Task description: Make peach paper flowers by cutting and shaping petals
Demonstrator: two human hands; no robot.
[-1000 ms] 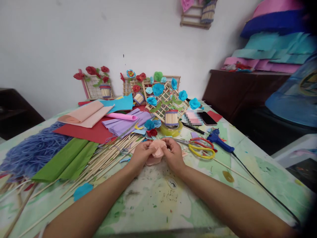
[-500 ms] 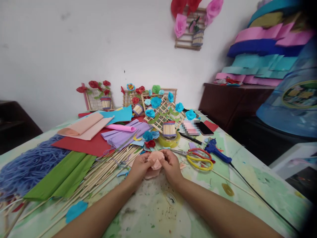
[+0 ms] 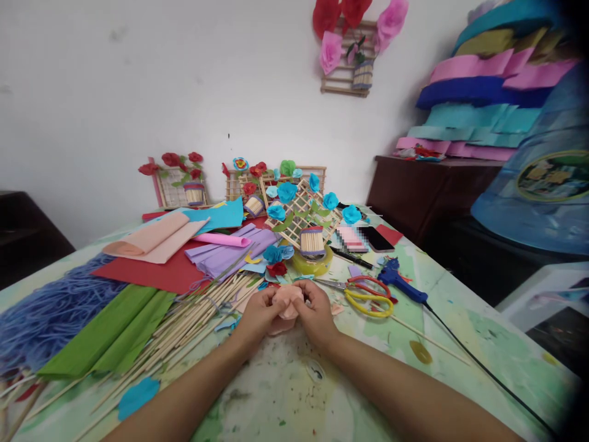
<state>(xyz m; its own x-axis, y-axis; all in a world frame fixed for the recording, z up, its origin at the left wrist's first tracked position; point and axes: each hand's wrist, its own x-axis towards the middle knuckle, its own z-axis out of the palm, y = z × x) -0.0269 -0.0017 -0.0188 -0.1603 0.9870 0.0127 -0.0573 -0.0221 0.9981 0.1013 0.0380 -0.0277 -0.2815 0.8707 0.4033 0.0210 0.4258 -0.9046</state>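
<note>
A peach crepe-paper flower (image 3: pixel 288 301) is pinched between both hands, just above the front middle of the table. My left hand (image 3: pixel 258 313) grips its left side, thumb on the near face. On the opposite side my right hand (image 3: pixel 317 312) is closed on the same paper, its thumb pressed near the centre. The curled fingers behind the petals are partly hidden. Just right of the hands lie scissors (image 3: pixel 368 301) with red and yellow handles. Beyond the fingers are small blue and red paper flowers (image 3: pixel 277 269) and a roll of yellowish tape (image 3: pixel 313 264).
Bamboo sticks (image 3: pixel 184 325), green crepe paper (image 3: pixel 105 331) and blue yarn (image 3: pixel 55 313) cover the left side. A blue glue gun (image 3: pixel 401 281) with a black cord lies right. Behind stands a stick lattice (image 3: pixel 299 209) with blue flowers. A water bottle (image 3: pixel 524 184) is far right.
The thumbs have shifted slightly on the peach paper, and its petals look a little more folded. The whole view has moved slightly; both hands keep their hold.
</note>
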